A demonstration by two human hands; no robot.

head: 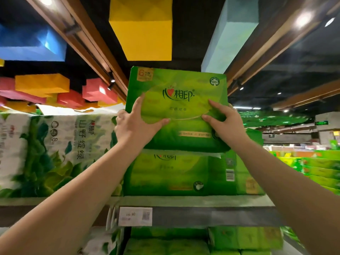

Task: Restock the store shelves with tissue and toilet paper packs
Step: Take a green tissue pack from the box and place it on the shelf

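Green tissue pack (184, 100) held overhead, long axis sideways, left hand (136, 124) and right hand (223, 122) gripping its face, just above stacked pack (165, 173).

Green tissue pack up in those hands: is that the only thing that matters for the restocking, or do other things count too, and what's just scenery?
Part of the job:
- green tissue pack, held by the left hand and right hand
- green pack beneath it
- top shelf

Just there:
- white leaf-print toilet paper pack
- price tag
- coloured ceiling blocks
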